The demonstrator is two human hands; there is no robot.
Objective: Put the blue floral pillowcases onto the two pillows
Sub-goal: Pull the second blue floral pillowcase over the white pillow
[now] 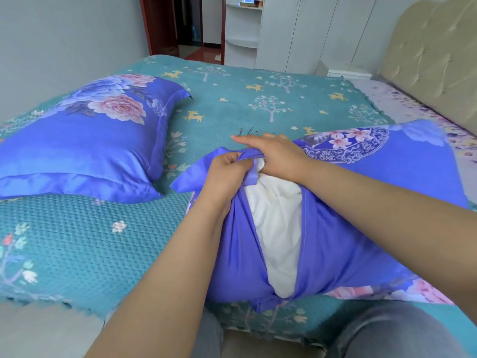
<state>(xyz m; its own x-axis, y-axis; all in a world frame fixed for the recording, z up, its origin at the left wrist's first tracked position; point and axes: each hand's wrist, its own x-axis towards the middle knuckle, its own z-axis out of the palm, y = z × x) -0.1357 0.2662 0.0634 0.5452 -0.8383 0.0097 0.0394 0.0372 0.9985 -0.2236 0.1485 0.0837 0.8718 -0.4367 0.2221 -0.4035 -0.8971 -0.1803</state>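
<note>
My left hand (227,174) has a clenched grip on the blue hem of the second pillowcase (335,228); my right hand (278,156) presses and grasps the same hem beside it. The white pillow (276,215) shows through the opening at 6 o'clock of both hands. The finished pillow (85,146) lies at 9 o'clock on the bed (77,241).

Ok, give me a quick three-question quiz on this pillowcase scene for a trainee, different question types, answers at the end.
1. True or false: the pillow on the left is already fully covered.
2. What white thing shows through the open back of the near pillowcase?
3. Which hand pinches the flap edge: A left hand, B right hand, C both?

Key: 1 true. 2 the bare pillow. 3 C.
</note>
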